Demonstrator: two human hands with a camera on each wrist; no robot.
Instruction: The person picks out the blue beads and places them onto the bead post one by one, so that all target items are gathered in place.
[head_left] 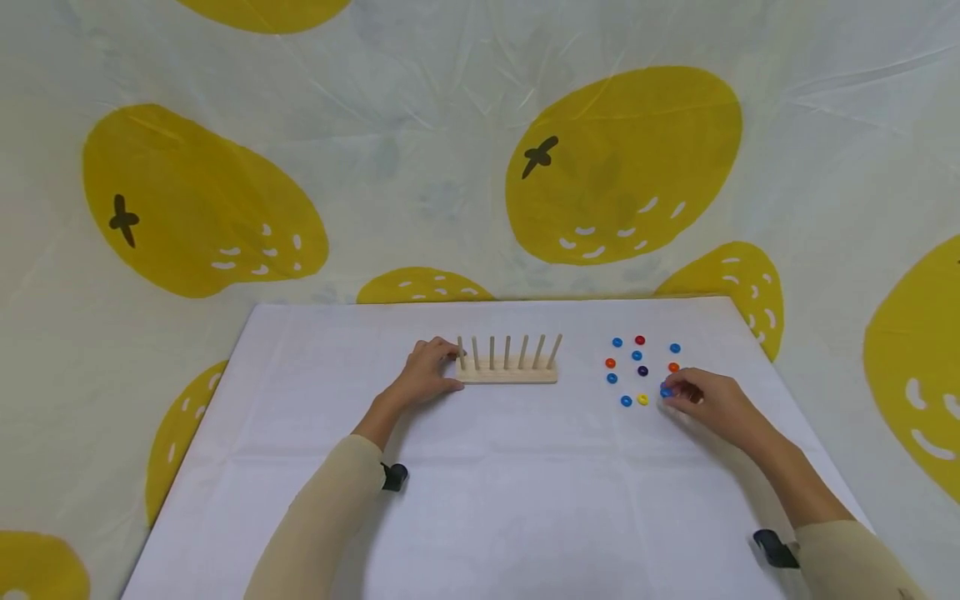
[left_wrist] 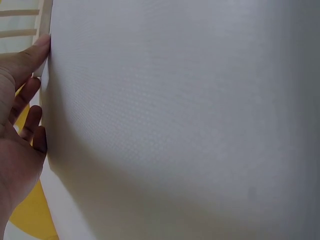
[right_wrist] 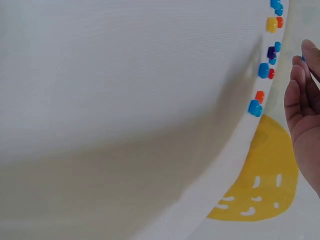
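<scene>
A light wooden peg rack (head_left: 510,377) with a row of several upright pegs stands on the white-covered table. My left hand (head_left: 426,372) grips its left end, thumb at the front edge and fingers behind. The left wrist view shows that thumb (left_wrist: 40,47) against the base. At the right, my right hand (head_left: 708,402) pinches a small blue ring bead (head_left: 665,391) between thumb and fingertips. In the right wrist view only a sliver of this bead shows, and the hand (right_wrist: 305,95) is raised off the tabletop. The rack's pegs carry no beads.
Loose beads lie scattered between the rack and my right hand: several blue, a yellow bead (head_left: 642,400), a dark purple bead (head_left: 642,371), a red bead (head_left: 640,340) and orange ones such as this bead (head_left: 611,363). A cloth with yellow fruit prints (head_left: 622,167) hangs behind the table.
</scene>
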